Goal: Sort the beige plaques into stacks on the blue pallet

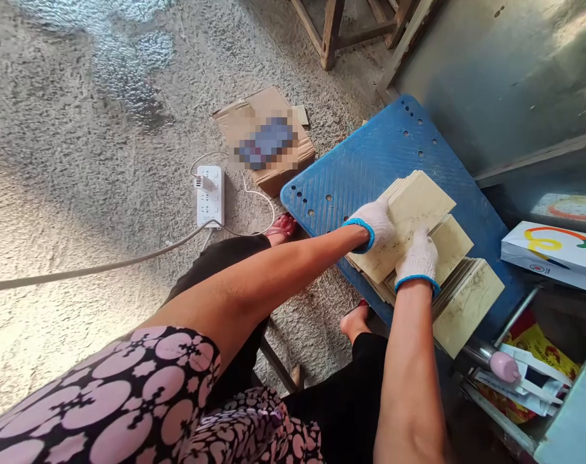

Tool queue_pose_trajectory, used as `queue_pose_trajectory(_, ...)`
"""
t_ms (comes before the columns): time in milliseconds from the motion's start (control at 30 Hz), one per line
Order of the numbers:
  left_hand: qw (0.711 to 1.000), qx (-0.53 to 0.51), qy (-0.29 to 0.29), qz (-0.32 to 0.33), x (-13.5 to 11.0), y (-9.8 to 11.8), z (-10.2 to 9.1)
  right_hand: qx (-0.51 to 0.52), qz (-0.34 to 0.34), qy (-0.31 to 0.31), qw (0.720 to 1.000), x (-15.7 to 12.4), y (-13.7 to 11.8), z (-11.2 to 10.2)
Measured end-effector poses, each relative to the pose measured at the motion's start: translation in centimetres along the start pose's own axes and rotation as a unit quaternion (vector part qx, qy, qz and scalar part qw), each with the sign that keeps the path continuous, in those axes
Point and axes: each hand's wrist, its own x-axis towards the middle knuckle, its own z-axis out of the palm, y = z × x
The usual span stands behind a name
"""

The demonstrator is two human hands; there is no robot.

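Thin pale wooden boards (421, 193) lie in stacks on a blue plastic table (351, 161). A white knit glove with a blue cuff covers my left hand (377, 222), which is closed around the left edge of the upper stack. My right hand (418, 258), gloved the same way, grips the near edge of that stack with its thumb on top; its other fingers are mostly hidden. Dark specks mark the top board between my hands. Another stack of wooden boards (471, 303) sits to the right of my right hand, apart from it.
On the rough concrete floor, a white power strip (210, 196) trails a grey cable (104, 272). A cardboard box (268, 106) with a blurred object on it stands by the table's left corner. To the right are a white box (554, 254), a pink-capped bottle (504, 366) and packets.
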Motion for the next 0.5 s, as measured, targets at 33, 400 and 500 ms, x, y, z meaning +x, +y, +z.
queue_pose_trajectory(33,1.000,-0.010,0.002,0.003,-0.4,0.1,-0.1,0.007,0.015,0.024,1.000,-0.4,-0.5,0.0)
queue_pose_trajectory(400,0.981,-0.178,0.012,0.074,-4.0,1.4,-4.2,0.200,-0.035,0.021,0.979,-5.2,-5.2,-2.1)
queue_pose_trajectory(500,0.956,-0.270,-0.038,0.110,-5.2,1.4,-5.2,0.195,-0.081,-0.038,0.977,-6.2,-5.0,-2.8)
